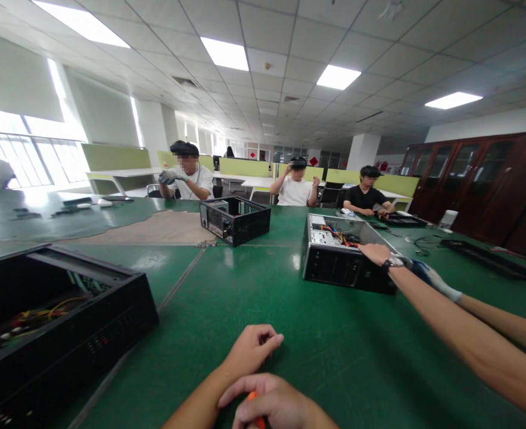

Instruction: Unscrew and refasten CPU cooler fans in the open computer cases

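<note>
My left hand [254,350] rests on the green tabletop with its fingers loosely curled and the thumb against them. Nothing shows in it. Closer to me, my right hand [285,405] lies across my left forearm. Its fingers are closed round a small orange object [252,395], of which only a bit shows, so its kind is hidden. To my left is an open black computer case [106,333] with cables inside, apart from both hands.
At right, a co-worker's arms [441,304] reach to an open silver-and-black computer case [334,262]. Another black case [245,229] stands further back. A long black panel [490,259] lies at far right. Several people sit across the green table [227,310].
</note>
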{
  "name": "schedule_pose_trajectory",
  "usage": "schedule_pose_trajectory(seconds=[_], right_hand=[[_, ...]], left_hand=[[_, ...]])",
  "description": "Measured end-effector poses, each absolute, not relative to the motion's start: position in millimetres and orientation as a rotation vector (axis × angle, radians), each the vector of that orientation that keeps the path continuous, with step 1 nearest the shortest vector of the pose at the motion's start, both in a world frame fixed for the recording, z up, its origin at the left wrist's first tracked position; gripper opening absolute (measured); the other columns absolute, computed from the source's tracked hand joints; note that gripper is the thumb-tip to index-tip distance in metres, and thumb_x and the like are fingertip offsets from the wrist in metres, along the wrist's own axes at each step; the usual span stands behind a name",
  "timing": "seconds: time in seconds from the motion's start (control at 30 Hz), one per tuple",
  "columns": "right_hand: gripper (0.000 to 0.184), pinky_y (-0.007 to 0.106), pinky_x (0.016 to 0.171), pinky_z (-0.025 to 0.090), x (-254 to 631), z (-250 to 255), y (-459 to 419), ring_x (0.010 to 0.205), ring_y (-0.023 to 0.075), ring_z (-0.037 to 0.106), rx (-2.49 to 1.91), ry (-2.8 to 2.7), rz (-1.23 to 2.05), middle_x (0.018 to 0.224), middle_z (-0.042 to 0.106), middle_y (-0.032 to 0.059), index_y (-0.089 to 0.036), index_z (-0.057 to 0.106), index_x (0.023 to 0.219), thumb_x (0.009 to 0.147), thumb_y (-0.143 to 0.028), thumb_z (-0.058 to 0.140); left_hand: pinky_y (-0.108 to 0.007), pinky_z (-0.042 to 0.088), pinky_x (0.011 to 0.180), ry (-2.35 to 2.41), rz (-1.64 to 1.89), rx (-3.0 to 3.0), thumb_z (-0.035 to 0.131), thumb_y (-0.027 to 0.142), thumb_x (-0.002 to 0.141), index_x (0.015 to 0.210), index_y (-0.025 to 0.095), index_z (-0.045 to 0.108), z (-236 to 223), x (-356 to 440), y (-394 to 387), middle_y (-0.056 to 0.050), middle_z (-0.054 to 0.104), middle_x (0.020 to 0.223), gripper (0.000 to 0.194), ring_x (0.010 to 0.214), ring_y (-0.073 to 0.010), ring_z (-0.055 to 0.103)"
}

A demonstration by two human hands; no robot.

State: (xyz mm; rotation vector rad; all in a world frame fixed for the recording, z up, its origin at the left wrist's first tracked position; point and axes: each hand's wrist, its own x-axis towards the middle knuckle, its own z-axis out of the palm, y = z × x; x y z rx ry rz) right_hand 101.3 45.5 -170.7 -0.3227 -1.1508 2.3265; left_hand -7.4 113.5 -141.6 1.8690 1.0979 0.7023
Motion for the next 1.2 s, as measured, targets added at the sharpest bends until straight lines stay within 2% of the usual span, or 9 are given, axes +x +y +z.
schedule_pose_trajectory(seconds=[0.2, 0.43, 0.67, 0.8, 0.93, 1.1, 1.2], right_hand=[[0.055, 0.037, 0.064, 0.053, 101, -173, 48, 0.031, 0.0044, 0.036, -0.313, -1.168, 2.325, 0.062, 0.071, 0.0028, -0.009, 0.056, 0.116, 0.064, -0.024, 0.066], [0.052, 0.03, 0.06, 0.047, 103, -157, 48, 0.028, 0.0036, 0.035, -0.376, -1.161, 2.324, 0.061, 0.072, 0.0009, -0.013, 0.058, 0.109, 0.059, -0.024, 0.068], [0.054, 0.036, 0.063, 0.049, 99, -165, 44, 0.029, 0.0034, 0.035, -0.432, -1.164, 2.222, 0.058, 0.07, -0.001, -0.012, 0.057, 0.11, 0.061, -0.03, 0.073], [0.056, 0.04, 0.067, 0.05, 100, -169, 49, 0.031, 0.0035, 0.036, -0.386, -1.176, 2.268, 0.057, 0.071, 0.0007, -0.012, 0.057, 0.111, 0.061, -0.032, 0.073], [0.053, 0.041, 0.069, 0.051, 101, -165, 49, 0.03, 0.0026, 0.035, -0.375, -1.159, 2.277, 0.061, 0.072, 0.0017, -0.011, 0.058, 0.111, 0.062, -0.028, 0.07], [0.057, 0.038, 0.064, 0.052, 102, -165, 48, 0.028, 0.0038, 0.037, -0.334, -1.202, 2.257, 0.063, 0.072, 0.0005, -0.011, 0.059, 0.111, 0.055, -0.016, 0.066], [0.057, 0.039, 0.065, 0.053, 101, -168, 50, 0.027, 0.0041, 0.036, -0.316, -1.186, 2.248, 0.064, 0.073, 0.0013, -0.011, 0.058, 0.111, 0.053, -0.015, 0.059]], left_hand=[[-0.025, 0.037, 0.055, 1.099, 0.703, 1.882, 0.058, 0.059, 0.084, 0.069, 0.017, 0.064, -142, -8, 115, 0.003, 0.056, 0.056, 0.045, 0.056, -0.0138, 0.049], [-0.025, 0.038, 0.056, 1.079, 0.665, 1.921, 0.054, 0.06, 0.086, 0.069, 0.018, 0.061, -143, -9, 121, 0.003, 0.053, 0.057, 0.046, 0.058, -0.0148, 0.049], [-0.026, 0.038, 0.058, 1.076, 0.649, 1.953, 0.054, 0.06, 0.086, 0.068, 0.018, 0.061, -142, -7, 123, 0.003, 0.052, 0.058, 0.046, 0.059, -0.0146, 0.047], [-0.026, 0.038, 0.058, 1.078, 0.641, 1.955, 0.054, 0.062, 0.085, 0.07, 0.018, 0.063, -140, -6, 123, 0.003, 0.052, 0.059, 0.047, 0.06, -0.015, 0.047], [-0.026, 0.037, 0.057, 1.089, 0.643, 1.948, 0.054, 0.063, 0.084, 0.068, 0.018, 0.062, -138, -6, 121, 0.003, 0.051, 0.057, 0.048, 0.058, -0.0149, 0.047], [-0.026, 0.037, 0.057, 1.098, 0.663, 1.947, 0.055, 0.062, 0.083, 0.066, 0.018, 0.061, -135, -6, 118, 0.003, 0.052, 0.057, 0.047, 0.058, -0.0144, 0.046], [-0.026, 0.037, 0.057, 1.089, 0.668, 1.945, 0.056, 0.063, 0.082, 0.066, 0.018, 0.061, -135, -7, 119, 0.003, 0.052, 0.056, 0.048, 0.057, -0.0143, 0.046]])
